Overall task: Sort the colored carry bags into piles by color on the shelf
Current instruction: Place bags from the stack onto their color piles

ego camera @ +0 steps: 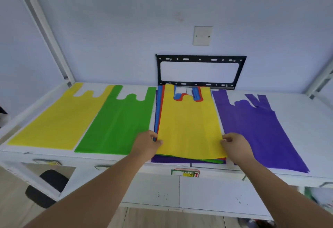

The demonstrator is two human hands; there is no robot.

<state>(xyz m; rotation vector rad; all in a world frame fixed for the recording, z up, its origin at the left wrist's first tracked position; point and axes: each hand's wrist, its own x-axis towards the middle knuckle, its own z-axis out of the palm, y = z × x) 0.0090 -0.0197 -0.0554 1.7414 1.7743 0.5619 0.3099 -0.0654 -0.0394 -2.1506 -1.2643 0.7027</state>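
Note:
A mixed stack of carry bags (158, 112) lies in the middle of the white shelf (295, 112), with red, blue, green and purple edges showing under a yellow bag (189, 123) on top. My left hand (146, 144) pinches the yellow bag's lower left edge. My right hand (234, 144) pinches its lower right edge. A single yellow bag (59, 119) lies flat at the far left, a green bag (119, 123) beside it, and a purple bag (259, 130) to the right of the stack.
A black metal bracket (200, 59) and a blank switch plate (202, 35) are fixed to the back wall. White frame posts stand at both shelf ends. A small label box (185, 172) sits on the shelf's front edge. A black stool (46, 188) stands below left.

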